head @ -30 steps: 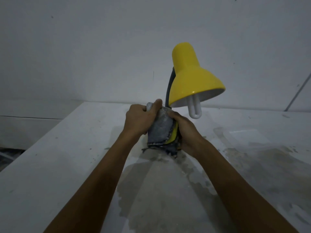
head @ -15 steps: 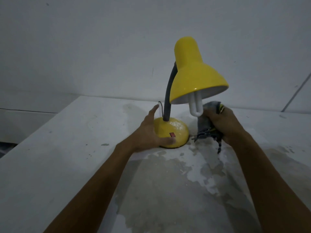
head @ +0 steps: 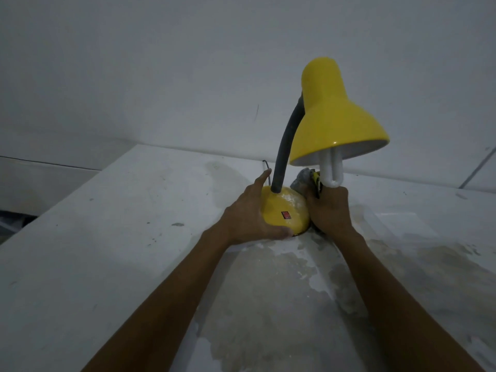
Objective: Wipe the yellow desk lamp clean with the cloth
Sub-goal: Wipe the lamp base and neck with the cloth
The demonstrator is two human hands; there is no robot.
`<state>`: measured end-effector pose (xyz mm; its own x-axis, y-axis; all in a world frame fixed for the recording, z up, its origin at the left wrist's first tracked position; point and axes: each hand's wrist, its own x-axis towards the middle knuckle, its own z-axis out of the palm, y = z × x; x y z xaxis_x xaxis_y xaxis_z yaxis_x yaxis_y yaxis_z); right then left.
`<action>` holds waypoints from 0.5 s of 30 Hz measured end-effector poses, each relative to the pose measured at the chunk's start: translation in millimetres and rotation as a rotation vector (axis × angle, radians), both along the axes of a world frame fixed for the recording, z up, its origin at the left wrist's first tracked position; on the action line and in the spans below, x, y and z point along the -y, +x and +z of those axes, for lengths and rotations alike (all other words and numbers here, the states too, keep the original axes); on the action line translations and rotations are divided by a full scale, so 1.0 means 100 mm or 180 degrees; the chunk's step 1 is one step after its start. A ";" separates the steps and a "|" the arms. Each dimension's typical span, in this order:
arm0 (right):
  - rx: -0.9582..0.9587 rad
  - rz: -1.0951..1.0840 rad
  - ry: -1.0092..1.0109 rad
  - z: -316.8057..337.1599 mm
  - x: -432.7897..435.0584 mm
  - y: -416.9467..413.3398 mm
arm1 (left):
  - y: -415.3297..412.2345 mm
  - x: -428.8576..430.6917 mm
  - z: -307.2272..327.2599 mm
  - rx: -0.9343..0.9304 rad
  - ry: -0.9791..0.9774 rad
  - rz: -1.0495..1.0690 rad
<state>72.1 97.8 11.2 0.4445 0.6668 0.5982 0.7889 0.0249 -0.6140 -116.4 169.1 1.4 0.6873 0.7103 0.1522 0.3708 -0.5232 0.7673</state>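
Lamp: the yellow desk lamp (head: 332,122) stands upright near the far edge of the surface, right of centre, and both hands are on it.
Base: a domed yellow base (head: 288,204), with pale dusty smears on its top.
Label: there is a small red patch (head: 286,215) on the front of the base, and any writing on it is too small to read.
Neck: a dark bendy neck (head: 285,146) rises from the base and curves right into the shade.
Shade: the shade (head: 322,84) is glossy yellow, white inside, and tilted toward the camera.
Bulb: a white looped bulb (head: 332,170) hangs out below the shade, just above the right fist.
Cloth: the grey cloth (head: 303,181), with a yellow and dark edge, is bunched up. It pokes out above the fist, against the right side of the base.
Right hand: the right hand (head: 330,210) has its fingers curled tight round the cloth, jammed up beside the base.
Left hand: the left hand (head: 247,213) is spread wide against the left side of the base. Its thumb lies along the front rim and its index finger (head: 264,177) stretches up beside the neck.
Cord: a thin dark cord (head: 265,163) shows just behind that finger.
Surface: the white surface (head: 107,237) is scuffed, with blotchy stains (head: 268,304) between the forearms and off to the right.
Wall: a plain pale wall (head: 188,63) stands behind.
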 end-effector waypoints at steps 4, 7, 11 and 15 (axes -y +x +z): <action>-0.0274 0.0235 0.0037 0.06 -0.11 0.03 | -0.01 -0.01 -0.04 -0.0001 0.0102 0.0091; -0.0173 0.0543 -0.0612 0.11 -0.35 0.11 | -0.01 -0.01 -0.03 0.0017 0.0124 0.0104; -0.0097 0.0822 -0.0804 0.07 -0.28 0.07 | -0.02 -0.01 -0.03 0.0022 0.0191 0.0127; -0.0517 0.1088 -0.0628 0.10 -0.10 0.02 | 0.00 0.01 -0.02 -0.0037 0.0241 0.0148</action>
<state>74.2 107.6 21.2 0.2559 0.8868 0.3849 0.6482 0.1380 -0.7488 -116.9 168.1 -0.2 0.6559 0.7282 0.1988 0.4047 -0.5615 0.7218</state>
